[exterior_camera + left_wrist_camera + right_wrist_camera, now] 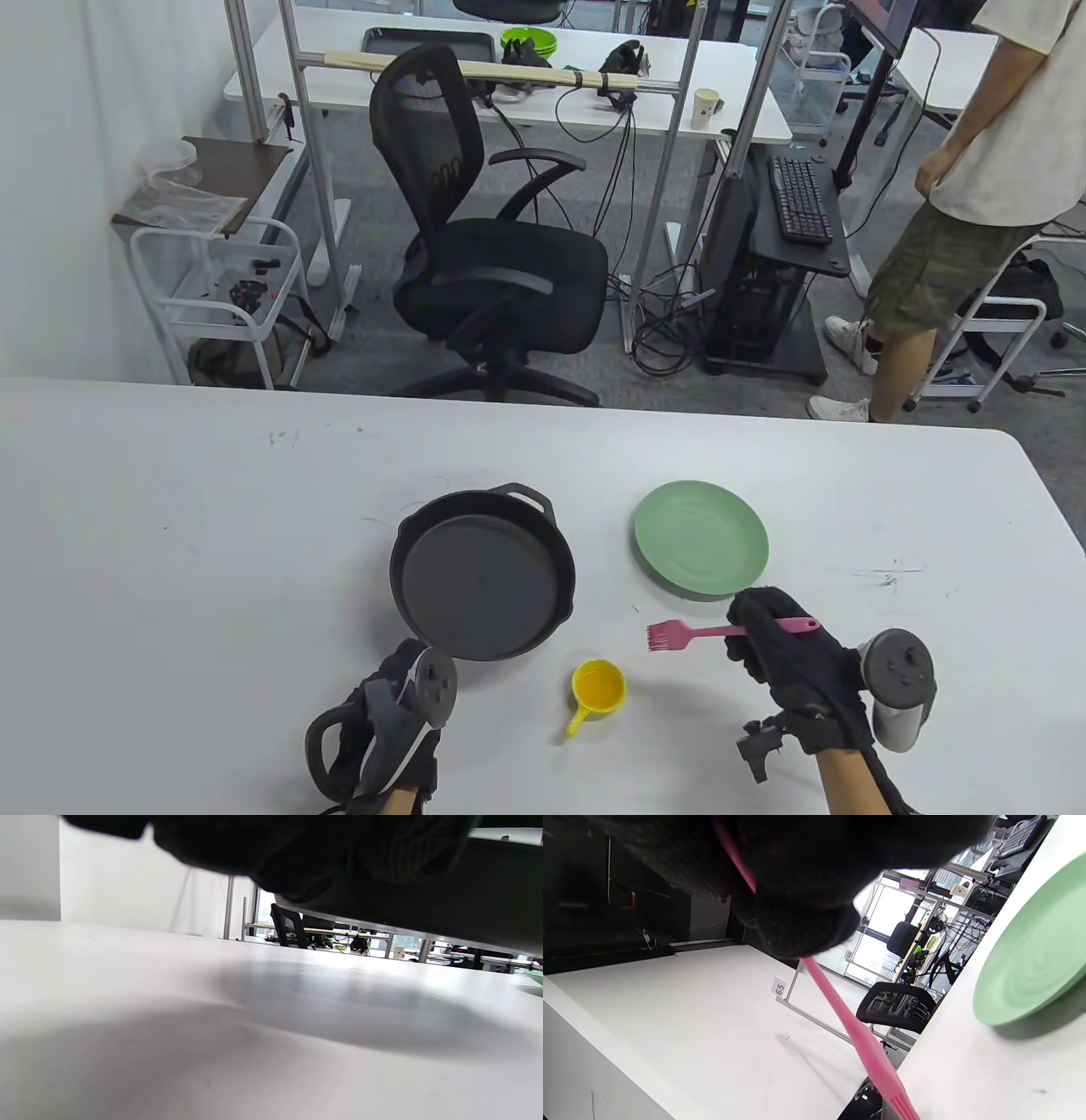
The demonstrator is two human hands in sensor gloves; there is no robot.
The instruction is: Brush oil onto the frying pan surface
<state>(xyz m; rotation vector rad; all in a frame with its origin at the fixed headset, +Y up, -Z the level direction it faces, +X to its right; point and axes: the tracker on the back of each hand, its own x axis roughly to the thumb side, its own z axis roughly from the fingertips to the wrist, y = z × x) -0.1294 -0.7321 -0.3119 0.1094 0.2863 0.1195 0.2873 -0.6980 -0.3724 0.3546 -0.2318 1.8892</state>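
A black frying pan (pixel 482 577) sits on the white table (pixel 170 543), empty, with its small loop handle at the far side. My left hand (pixel 399 679) is at the pan's near edge and covers its long handle. In the left wrist view my fingers (pixel 297 853) curl around the dark handle (pixel 445 899) just above the table. My right hand (pixel 747 632) grips a pink silicone brush (pixel 679 633), bristles pointing left, in the air right of the pan. The right wrist view shows the brush (pixel 848 1027) coming out of my fist. A small yellow cup (pixel 598 686) of oil stands below the bristles.
A green plate (pixel 701 540) lies right of the pan, just beyond my right hand, and also shows in the right wrist view (pixel 1035 950). Behind the table's far edge stand a black office chair (pixel 484 255) and a person (pixel 959 212).
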